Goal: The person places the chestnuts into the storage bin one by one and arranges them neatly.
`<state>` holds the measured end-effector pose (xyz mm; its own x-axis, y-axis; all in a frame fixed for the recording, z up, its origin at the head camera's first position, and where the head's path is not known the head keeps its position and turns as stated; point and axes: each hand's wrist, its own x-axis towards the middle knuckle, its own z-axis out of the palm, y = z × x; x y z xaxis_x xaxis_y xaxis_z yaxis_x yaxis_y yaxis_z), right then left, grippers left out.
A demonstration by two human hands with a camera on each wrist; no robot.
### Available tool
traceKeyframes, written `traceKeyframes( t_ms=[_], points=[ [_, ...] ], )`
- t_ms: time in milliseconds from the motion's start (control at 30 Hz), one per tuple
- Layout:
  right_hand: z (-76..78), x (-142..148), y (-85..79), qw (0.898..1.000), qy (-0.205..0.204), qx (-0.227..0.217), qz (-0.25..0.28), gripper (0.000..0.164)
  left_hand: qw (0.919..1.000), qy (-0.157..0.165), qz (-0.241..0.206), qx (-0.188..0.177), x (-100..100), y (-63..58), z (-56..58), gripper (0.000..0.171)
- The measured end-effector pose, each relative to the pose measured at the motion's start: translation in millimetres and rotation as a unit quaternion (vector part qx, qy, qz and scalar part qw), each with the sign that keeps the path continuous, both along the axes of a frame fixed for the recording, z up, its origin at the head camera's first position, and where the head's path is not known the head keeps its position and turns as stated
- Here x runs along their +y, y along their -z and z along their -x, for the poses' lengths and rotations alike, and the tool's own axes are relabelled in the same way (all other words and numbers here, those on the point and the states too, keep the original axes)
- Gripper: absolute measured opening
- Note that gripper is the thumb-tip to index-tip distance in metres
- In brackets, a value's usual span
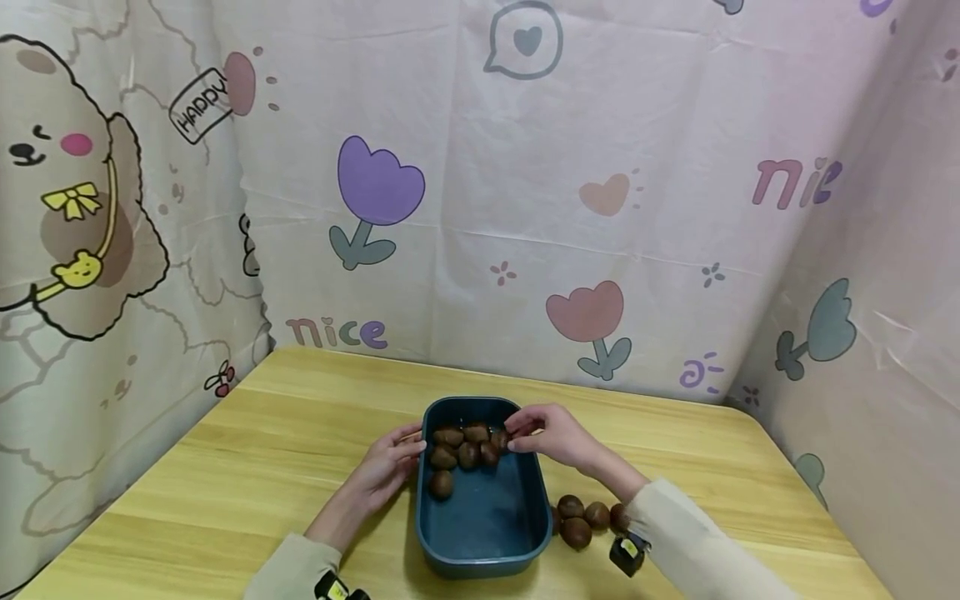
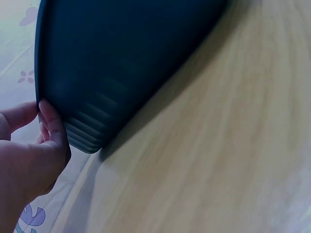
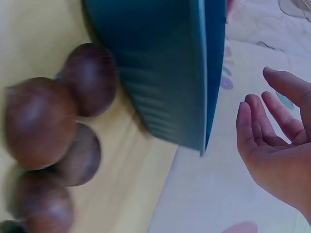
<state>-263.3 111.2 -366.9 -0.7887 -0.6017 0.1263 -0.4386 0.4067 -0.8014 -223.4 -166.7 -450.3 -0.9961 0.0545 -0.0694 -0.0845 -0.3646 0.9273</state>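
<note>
A dark blue rectangular plastic bin (image 1: 483, 533) stands on the table, with several brown chestnuts (image 1: 468, 455) gathered toward its far end. At the bin's left side, my left hand (image 1: 386, 468) pinches the rim; the left wrist view shows fingers on both sides of that edge. Over the far right corner is my right hand (image 1: 558, 437), its fingertips close to a chestnut (image 1: 499, 439) inside. In the right wrist view the right hand (image 3: 277, 141) has thumb and fingers spread apart, with nothing between them.
More chestnuts (image 1: 577, 532) lie clustered on the wooden table (image 1: 300, 433) against the bin's right side, partly behind the right sleeve (image 1: 697, 533). A printed cloth (image 1: 480, 208) hangs behind the table and along both sides.
</note>
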Motion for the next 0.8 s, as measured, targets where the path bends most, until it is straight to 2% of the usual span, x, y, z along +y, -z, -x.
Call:
traceKeyframes(
  t_ms=[133,267,433,800],
  points=[
    [-6.1,19.3,9.1,0.999,0.026,-0.021,0.024,0.027,1.0000,-0.002,0.000,-0.002,0.5,-0.7,-0.2,0.047],
    [-11.0,40.6,18.7,0.998,0.048,-0.019,0.027,0.028,1.0000,0.001,-0.003,-0.003,0.9,-0.3,0.6,0.047],
    [-17.5,70.8,31.8,0.996,0.087,-0.032,0.022,0.027,1.0000,0.003,-0.005,-0.004,1.0,0.2,1.0,0.047],
    [-32.1,129.6,62.6,0.983,0.168,-0.074,-0.009,0.037,1.0000,0.002,-0.003,-0.005,-0.5,1.5,1.5,0.048]
  ],
)
